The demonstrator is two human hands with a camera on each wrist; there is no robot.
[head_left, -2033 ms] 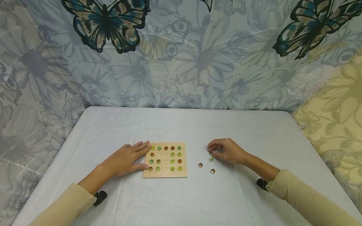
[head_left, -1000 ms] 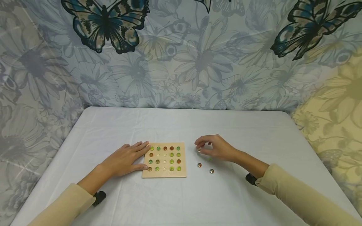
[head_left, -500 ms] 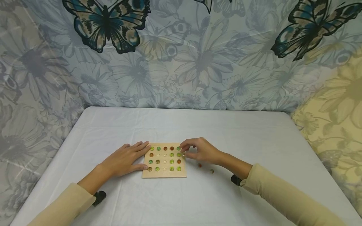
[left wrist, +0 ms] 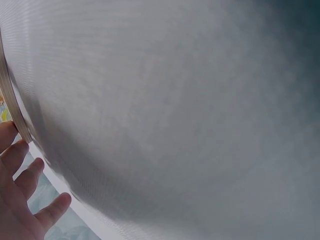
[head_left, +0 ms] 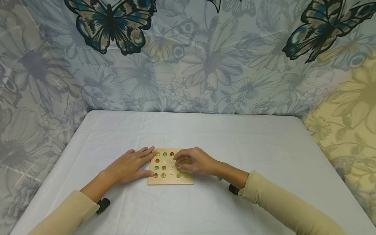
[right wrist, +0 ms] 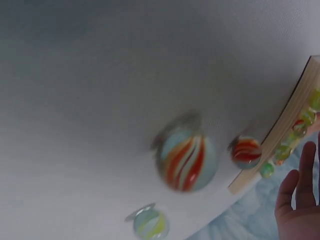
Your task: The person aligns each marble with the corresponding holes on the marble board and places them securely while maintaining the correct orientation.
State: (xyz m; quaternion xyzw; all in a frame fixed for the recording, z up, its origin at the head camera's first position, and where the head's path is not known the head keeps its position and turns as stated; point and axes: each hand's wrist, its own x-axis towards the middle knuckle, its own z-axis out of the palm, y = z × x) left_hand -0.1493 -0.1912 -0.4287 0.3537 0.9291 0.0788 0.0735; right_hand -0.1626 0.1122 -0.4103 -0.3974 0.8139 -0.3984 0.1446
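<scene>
A square-cornered wooden board with rows of shallow hollows lies on the table, most hollows filled with glass marbles. Some hollows in its middle column and one beside it hold no marble. My left hand rests with spread fingers on the board's left edge. Over the board's right half, my right hand pinches a small glass marble between thumb and fingers; the fingers mostly hide it. In the right wrist view, an orange-and-white striped marble, a red-orange marble and a yellow-green marble lie loose beside the board.
A white cloth covers the table. Behind it hangs a floral fabric backdrop with butterflies. My right forearm hides most of the loose marbles in the head view; one marble shows partly below the wrist.
My right hand has picked up a marble from the loose group and carried it left, now over the board. My left hand stays on the board's edge.
</scene>
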